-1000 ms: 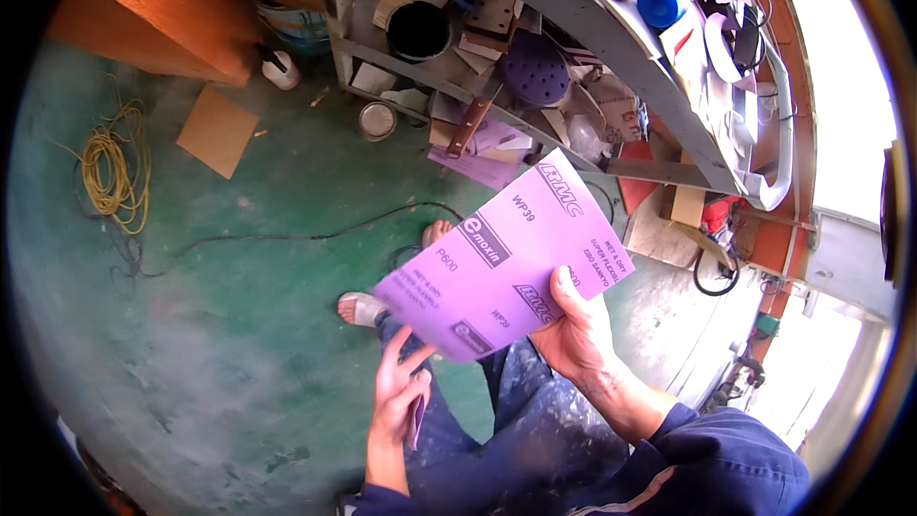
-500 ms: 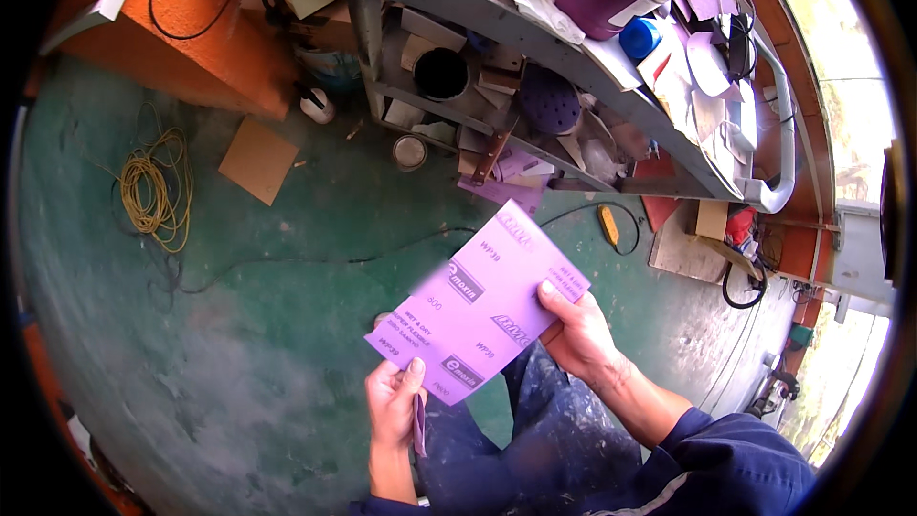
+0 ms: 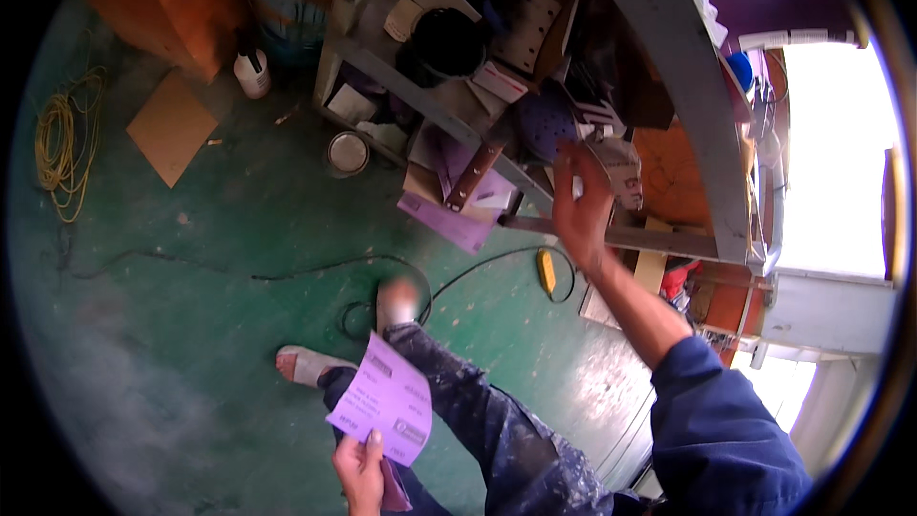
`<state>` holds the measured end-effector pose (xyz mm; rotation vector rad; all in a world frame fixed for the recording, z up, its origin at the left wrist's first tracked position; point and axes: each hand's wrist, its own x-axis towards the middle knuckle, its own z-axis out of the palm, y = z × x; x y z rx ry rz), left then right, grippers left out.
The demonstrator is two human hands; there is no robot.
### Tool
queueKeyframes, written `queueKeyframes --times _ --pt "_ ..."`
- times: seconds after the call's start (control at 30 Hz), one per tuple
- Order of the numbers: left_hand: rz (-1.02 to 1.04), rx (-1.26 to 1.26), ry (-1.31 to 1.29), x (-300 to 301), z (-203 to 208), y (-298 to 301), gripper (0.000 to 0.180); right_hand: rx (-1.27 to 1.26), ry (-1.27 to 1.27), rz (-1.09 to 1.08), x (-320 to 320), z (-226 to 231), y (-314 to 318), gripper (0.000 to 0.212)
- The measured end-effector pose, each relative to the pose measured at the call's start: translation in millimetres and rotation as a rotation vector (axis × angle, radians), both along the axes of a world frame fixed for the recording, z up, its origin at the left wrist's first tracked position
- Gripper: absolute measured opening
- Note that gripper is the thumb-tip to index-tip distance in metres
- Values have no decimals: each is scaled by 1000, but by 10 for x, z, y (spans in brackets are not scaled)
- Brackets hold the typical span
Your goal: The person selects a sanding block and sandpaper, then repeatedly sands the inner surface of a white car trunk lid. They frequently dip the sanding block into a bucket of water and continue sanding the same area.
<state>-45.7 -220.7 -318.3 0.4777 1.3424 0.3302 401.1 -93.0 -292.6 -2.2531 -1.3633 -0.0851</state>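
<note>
My left hand (image 3: 360, 470) grips the lower edge of a purple sheet of sandpaper (image 3: 390, 399), thumb on top of its printed back. A second purple piece (image 3: 394, 485) hangs beneath the same hand. Stretched forward over the lower shelf of the grey trolley, my right hand (image 3: 581, 196) has its fingers partly apart, and I see nothing held in it. Just beyond its fingertips lies a purple round sanding pad with holes (image 3: 546, 124). Beside those fingers is a crumpled printed wrapper (image 3: 623, 172); whether they touch is unclear.
The grey trolley frame (image 3: 659, 29) rises at the right. Its shelf holds a black bucket (image 3: 447, 43), papers and purple sheets (image 3: 444, 220). On the green floor are a tin (image 3: 348, 153), a cardboard square (image 3: 172, 129), a coiled yellow cable (image 3: 69, 143) and a yellow socket block (image 3: 545, 270).
My right hand has let go of the purple sandpaper and reached forward to the trolley shelf. The left hand has drawn the sheet lower and nearer. The view has shifted toward the trolley.
</note>
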Motion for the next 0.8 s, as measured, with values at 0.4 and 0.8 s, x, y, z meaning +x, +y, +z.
queueKeyframes --times 0.4,0.8 --pt "-21 -165 166 -171 336 -44 43 -190 -646 116 597 143 2425 21" --pt "184 -234 -84 632 600 499 30 -780 566 752 -1590 292 -970 81"
